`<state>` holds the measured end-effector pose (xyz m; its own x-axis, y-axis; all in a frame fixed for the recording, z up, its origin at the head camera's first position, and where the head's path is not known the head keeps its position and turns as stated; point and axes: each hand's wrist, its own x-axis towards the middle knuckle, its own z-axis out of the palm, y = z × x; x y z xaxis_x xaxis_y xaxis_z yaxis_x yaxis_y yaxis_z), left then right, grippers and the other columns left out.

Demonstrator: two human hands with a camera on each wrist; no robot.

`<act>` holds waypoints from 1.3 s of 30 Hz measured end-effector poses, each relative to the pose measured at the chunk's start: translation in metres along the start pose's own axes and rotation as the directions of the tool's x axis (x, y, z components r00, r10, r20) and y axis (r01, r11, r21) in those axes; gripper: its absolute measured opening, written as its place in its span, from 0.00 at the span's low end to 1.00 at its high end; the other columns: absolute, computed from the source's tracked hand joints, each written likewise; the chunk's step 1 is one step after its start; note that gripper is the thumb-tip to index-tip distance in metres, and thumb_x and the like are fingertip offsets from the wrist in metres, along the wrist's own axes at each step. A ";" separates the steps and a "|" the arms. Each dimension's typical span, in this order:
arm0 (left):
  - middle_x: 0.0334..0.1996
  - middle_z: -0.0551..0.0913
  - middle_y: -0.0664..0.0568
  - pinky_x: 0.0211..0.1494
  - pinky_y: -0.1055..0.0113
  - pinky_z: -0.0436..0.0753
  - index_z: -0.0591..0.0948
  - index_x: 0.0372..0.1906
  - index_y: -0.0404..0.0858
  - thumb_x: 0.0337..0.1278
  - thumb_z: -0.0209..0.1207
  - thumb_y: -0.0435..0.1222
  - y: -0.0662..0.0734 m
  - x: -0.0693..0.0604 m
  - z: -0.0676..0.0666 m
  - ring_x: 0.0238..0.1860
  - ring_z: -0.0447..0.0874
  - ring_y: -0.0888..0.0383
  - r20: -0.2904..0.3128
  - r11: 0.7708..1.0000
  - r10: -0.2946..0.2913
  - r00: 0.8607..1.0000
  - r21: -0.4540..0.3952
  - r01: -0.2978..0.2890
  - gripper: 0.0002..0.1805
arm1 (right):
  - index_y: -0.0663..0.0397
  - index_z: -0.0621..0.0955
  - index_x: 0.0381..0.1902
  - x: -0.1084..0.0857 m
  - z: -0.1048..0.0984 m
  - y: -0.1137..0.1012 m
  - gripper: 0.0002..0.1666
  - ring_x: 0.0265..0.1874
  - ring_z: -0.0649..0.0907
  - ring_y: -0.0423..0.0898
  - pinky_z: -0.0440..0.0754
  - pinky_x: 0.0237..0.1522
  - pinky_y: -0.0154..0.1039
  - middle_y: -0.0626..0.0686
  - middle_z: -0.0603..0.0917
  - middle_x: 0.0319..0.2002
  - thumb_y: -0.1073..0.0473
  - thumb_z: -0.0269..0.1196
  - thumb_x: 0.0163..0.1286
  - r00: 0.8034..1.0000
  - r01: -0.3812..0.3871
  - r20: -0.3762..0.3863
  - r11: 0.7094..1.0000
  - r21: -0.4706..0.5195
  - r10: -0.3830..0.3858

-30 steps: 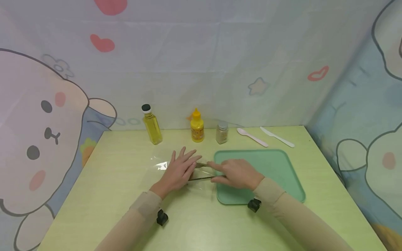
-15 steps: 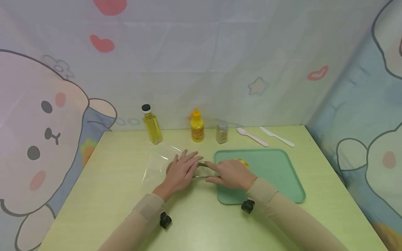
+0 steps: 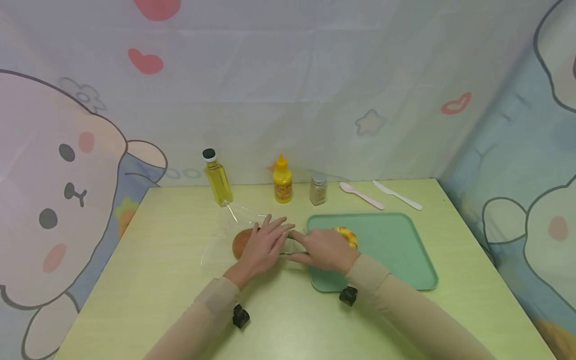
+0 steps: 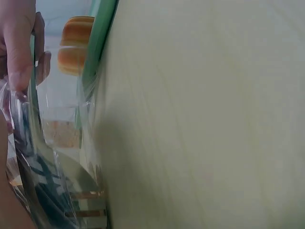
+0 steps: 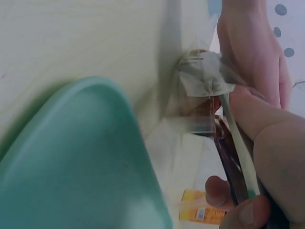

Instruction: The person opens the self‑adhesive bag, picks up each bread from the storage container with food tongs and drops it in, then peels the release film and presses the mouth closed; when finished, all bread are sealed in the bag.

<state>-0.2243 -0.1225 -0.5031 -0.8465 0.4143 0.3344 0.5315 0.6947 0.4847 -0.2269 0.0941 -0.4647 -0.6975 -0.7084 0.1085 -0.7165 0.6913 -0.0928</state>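
My right hand (image 3: 330, 250) grips a pair of tongs (image 5: 243, 148) near the left edge of the green tray (image 3: 382, 280). The tongs' far ends reach into a clear plastic bag (image 3: 220, 230), seen around them in both wrist views. Over the bag's right part lies my left hand (image 3: 263, 247), its fingers straight and slightly spread. A round brown bun (image 3: 240, 243) shows in the bag, partly hidden behind that hand. On the tray sits a yellow-brown bread roll (image 3: 347, 236), partly covered by my right hand.
Along the back stand an oil bottle (image 3: 218, 182), a yellow squeeze bottle (image 3: 282, 184) and a shaker jar (image 3: 318, 190). A pink spoon (image 3: 362, 196) and a white knife (image 3: 398, 196) lie behind the tray. A patterned cloth hangs behind the table.
Both hands have shifted slightly closer together, the left rightward and the right leftward with the tongs. The bun in the bag and the roll on the tray have come into sight.
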 end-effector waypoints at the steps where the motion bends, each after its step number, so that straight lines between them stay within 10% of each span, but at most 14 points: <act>1: 0.74 0.74 0.45 0.73 0.21 0.54 0.81 0.69 0.47 0.86 0.43 0.45 0.001 0.000 0.001 0.78 0.58 0.28 -0.002 1.000 -0.001 1.000 -0.001 0.001 0.22 | 0.47 0.79 0.67 0.001 -0.001 -0.001 0.35 0.19 0.80 0.43 0.75 0.16 0.39 0.46 0.79 0.20 0.31 0.62 0.74 1.000 -0.006 -0.002 1.000 0.001 0.006; 27: 0.75 0.74 0.46 0.76 0.24 0.52 0.78 0.73 0.49 0.87 0.42 0.47 -0.014 0.003 -0.023 0.79 0.61 0.32 -0.028 0.994 -0.109 0.994 -0.023 0.108 0.24 | 0.49 0.73 0.77 -0.016 -0.020 0.024 0.46 0.22 0.77 0.36 0.77 0.23 0.36 0.43 0.83 0.28 0.29 0.64 0.71 0.998 -0.057 0.019 0.997 0.043 0.056; 39: 0.76 0.72 0.46 0.75 0.41 0.71 0.77 0.74 0.49 0.87 0.41 0.47 -0.023 0.005 -0.027 0.75 0.72 0.43 -0.027 0.990 -0.126 0.992 -0.067 0.124 0.24 | 0.39 0.71 0.79 -0.041 -0.029 0.048 0.45 0.21 0.73 0.35 0.73 0.21 0.35 0.39 0.76 0.24 0.29 0.64 0.71 0.995 -0.095 0.008 0.992 0.086 0.095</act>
<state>-0.2401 -0.1524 -0.4903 -0.9057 0.3074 0.2919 0.4230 0.6997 0.5757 -0.2327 0.1602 -0.4444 -0.7625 -0.6406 0.0908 -0.6448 0.7409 -0.1878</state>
